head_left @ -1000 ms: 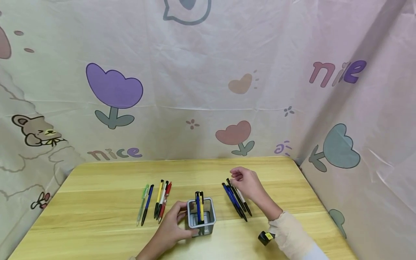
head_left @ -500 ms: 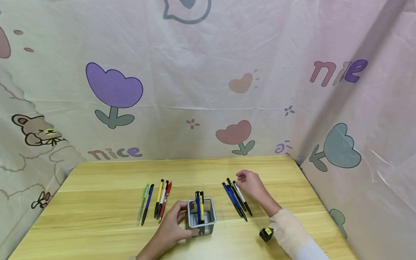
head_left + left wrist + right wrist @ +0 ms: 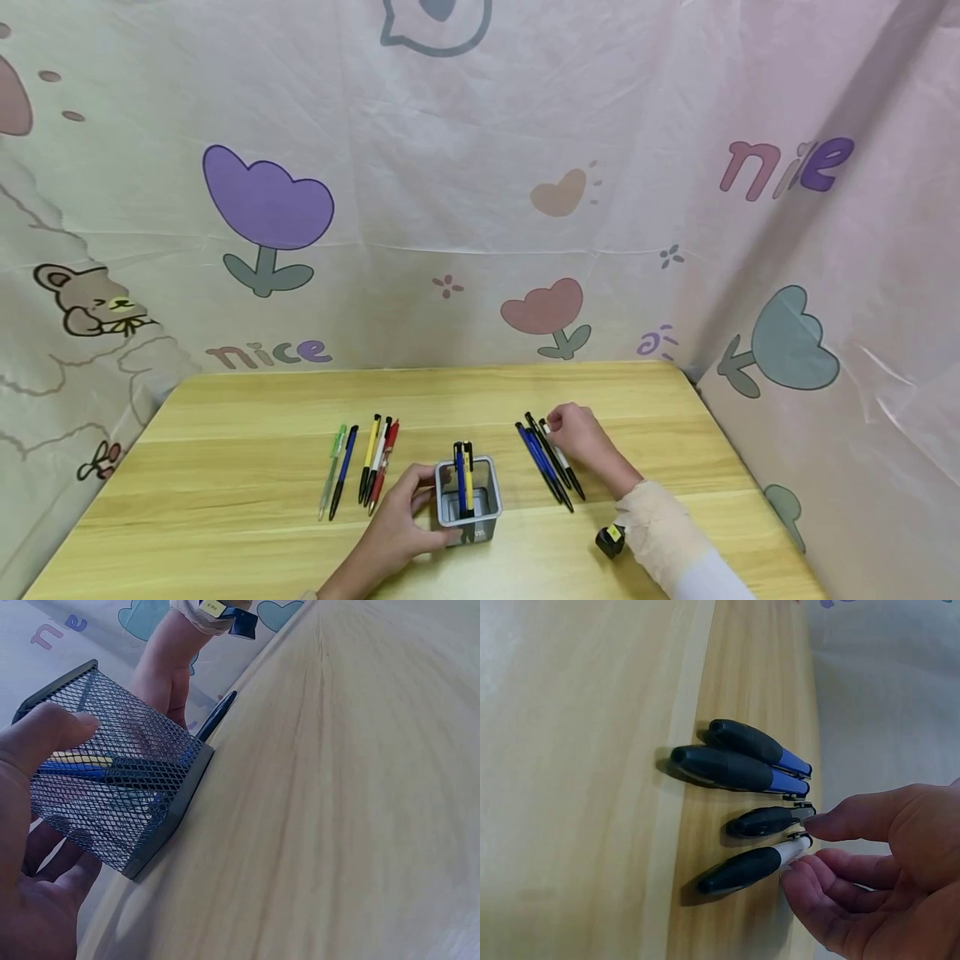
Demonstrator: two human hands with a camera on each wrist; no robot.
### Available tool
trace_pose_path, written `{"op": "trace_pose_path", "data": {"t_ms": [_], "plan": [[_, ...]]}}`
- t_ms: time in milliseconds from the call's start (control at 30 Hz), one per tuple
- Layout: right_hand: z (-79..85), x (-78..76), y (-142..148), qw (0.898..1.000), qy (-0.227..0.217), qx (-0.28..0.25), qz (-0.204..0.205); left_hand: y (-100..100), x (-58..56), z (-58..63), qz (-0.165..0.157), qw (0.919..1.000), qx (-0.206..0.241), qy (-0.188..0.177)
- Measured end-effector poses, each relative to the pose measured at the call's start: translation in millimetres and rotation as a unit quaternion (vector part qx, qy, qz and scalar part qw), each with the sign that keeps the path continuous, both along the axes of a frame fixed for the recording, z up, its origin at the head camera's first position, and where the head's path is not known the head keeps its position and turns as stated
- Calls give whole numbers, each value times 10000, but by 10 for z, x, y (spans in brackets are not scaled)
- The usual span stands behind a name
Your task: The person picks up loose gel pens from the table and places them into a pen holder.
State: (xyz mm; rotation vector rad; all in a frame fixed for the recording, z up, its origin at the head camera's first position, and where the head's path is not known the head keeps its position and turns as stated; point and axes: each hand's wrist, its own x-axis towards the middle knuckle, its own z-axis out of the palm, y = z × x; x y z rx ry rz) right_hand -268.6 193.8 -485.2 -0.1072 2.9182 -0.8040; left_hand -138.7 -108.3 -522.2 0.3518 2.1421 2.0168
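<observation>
My left hand (image 3: pixel 401 518) holds the mesh pen cup (image 3: pixel 487 523) by its left side, the thumb across the front in the left wrist view. A blue pen (image 3: pixel 460 483) and a yellow pen (image 3: pixel 468 487) stand in the cup. On the right, my right hand (image 3: pixel 581 437) is at the upper end of a white pen (image 3: pixel 789 853) with a black grip. Its thumb and forefinger (image 3: pixel 799 889) pinch that end from both sides, and the pen still lies on the table. Close beside it lie a black-gripped pen (image 3: pixel 761 823) and two blue pens (image 3: pixel 731 771).
Left of the cup lie a green clear pen (image 3: pixel 330 475), a blue pen (image 3: pixel 343 472), a yellow pen (image 3: pixel 369 458), a white pen (image 3: pixel 377 458) and a red pen (image 3: pixel 384 467). Printed cloth (image 3: pixel 450 167) hangs behind the wooden table (image 3: pixel 225 467).
My right hand first moves right from above the dark pens, then comes down to the white pen's upper end, its fingers closing in. The left hand keeps its hold on the cup.
</observation>
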Motion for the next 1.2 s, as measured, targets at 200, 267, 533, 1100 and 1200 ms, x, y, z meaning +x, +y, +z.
{"op": "trace_pose_path", "data": {"t_ms": [200,267,533,1100,1200], "plan": [[-2,12,-1,9995,12,318,10,14,7,-1,7,10000,35,-5],[5,17,0,9992,-7,389,9,20,8,-1,-13,10000,55,-5],[31,28,0,9983,-213,543,-90,34,9,-6,-54,10000,49,-39],[233,44,85,9980,-569,-202,-163,16,3,-10,-62,10000,64,-12],[319,57,83,9985,-467,-274,-69,12,5,-2,-61,10000,57,3]]}}
